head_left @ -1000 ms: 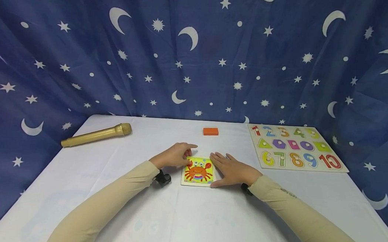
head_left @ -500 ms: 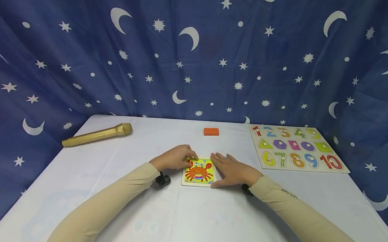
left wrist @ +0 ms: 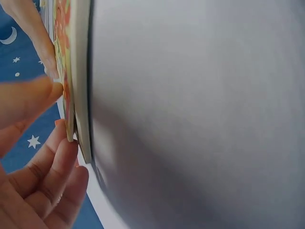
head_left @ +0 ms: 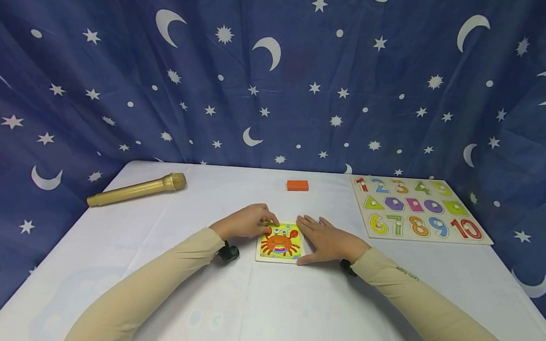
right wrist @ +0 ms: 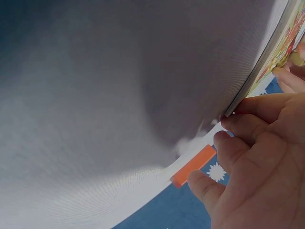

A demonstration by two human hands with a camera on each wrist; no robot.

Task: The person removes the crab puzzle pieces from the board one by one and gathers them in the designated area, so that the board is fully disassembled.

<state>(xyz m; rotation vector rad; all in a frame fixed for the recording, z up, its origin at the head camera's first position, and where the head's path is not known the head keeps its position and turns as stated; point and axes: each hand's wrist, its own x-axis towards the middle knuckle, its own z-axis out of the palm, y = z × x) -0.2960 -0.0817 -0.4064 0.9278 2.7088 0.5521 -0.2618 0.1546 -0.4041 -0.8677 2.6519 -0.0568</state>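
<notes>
A small square crab puzzle lies at the middle of the table, an orange crab on yellow in a pale wooden frame. My left hand is at its upper left corner. In the left wrist view the thumb lies on the picture and the fingertips meet the edge of a thin puzzle piece, which stands slightly raised from the frame at that corner. My right hand rests along the frame's right side, fingers stretched, thumb at the lower right corner. Hands cover parts of the puzzle's edges.
An orange block lies behind the puzzle. At the back right is a number and shape board with knobs. A gold microphone lies at the left. A blue moon-and-star curtain hangs behind the white table.
My left index finger, earlier pointing out past the puzzle's top edge, has curled down onto the upper left corner. The right hand stays at the right side.
</notes>
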